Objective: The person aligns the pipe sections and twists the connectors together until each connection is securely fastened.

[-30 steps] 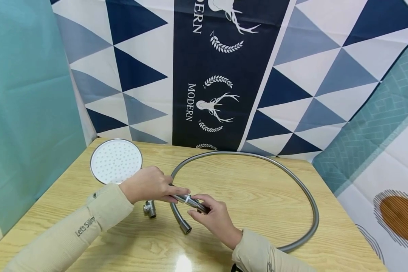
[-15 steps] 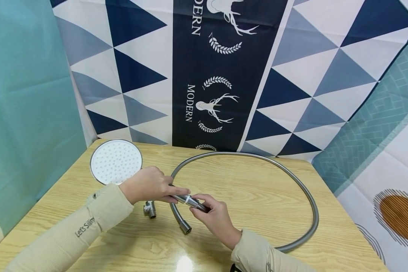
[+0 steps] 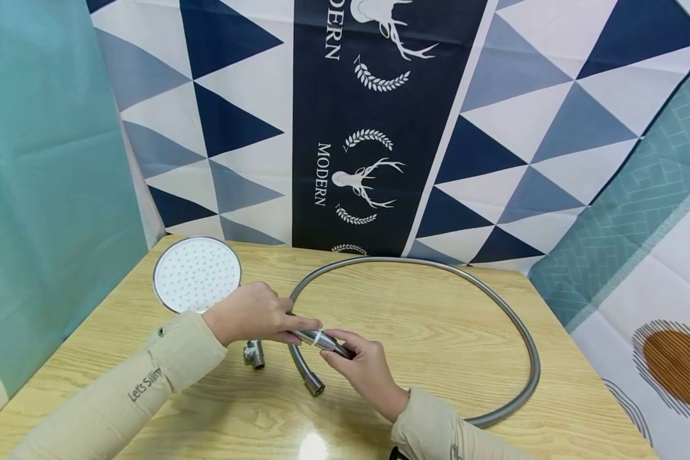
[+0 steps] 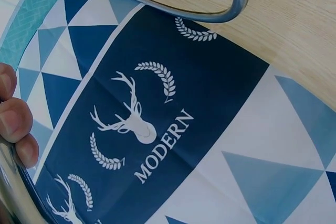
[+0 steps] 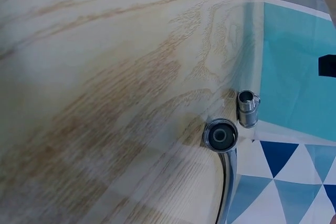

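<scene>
A chrome shower head [image 3: 197, 275] with a round white face lies at the left of the head view. My left hand [image 3: 255, 314] grips its chrome handle [image 3: 306, 336], index finger laid along the metal; the part under the palm is hidden. At the handle's end, past a pale ring, sits the metal end connector [image 3: 329, 343] of the shower hose. My right hand [image 3: 365, 370] pinches that connector between thumb and fingers. In the left wrist view, fingertips [image 4: 16, 119] curl over shiny metal. The right wrist view does not show the held parts.
The grey metal hose [image 3: 529, 345] loops over the wooden table [image 3: 414, 332], its other end [image 3: 314, 385] lying below the hands. Near that end rests a small chrome T-shaped fitting [image 3: 254, 354]. A patterned cloth [image 3: 236, 128] hangs behind the table.
The thumb and fingers of my right hand have shifted slightly on the hose connector. My left hand, the shower head and the loose hose loop stay in place.
</scene>
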`<state>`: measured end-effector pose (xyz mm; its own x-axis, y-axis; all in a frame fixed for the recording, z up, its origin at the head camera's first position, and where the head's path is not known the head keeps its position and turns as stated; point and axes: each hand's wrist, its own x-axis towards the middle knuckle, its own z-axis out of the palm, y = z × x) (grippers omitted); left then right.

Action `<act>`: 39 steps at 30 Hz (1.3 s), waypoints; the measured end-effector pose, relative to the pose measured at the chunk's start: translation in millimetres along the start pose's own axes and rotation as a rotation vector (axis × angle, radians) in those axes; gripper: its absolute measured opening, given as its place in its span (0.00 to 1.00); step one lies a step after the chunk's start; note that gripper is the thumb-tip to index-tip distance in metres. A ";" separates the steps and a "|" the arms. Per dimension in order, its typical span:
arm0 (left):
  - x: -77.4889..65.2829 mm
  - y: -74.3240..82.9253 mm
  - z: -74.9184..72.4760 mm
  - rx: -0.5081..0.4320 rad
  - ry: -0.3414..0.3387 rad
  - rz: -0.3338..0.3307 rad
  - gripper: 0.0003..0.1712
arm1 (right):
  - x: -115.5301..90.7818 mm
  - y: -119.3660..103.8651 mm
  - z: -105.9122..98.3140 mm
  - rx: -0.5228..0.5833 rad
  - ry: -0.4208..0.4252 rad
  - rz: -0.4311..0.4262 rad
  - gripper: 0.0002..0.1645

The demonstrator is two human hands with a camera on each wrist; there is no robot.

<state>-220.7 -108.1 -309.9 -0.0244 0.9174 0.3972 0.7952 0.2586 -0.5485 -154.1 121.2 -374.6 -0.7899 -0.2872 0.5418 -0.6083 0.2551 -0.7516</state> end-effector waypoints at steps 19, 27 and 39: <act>-0.4 0.2 -0.2 0.013 -0.011 -0.006 0.17 | 2.5 -3.6 -3.2 0.001 -0.044 0.051 0.15; 1.2 1.5 -2.6 0.015 -0.010 -0.010 0.23 | 2.4 -3.7 -3.2 -0.012 -0.038 0.018 0.15; 0.3 2.2 -3.7 0.015 0.001 -0.003 0.22 | 3.7 -6.4 -4.1 -0.028 -0.065 0.057 0.15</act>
<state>-216.7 -108.3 -308.3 -0.0266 0.9163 0.3996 0.7861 0.2661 -0.5579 -153.5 122.2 -366.2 -0.8172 -0.3308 0.4719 -0.5651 0.2986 -0.7691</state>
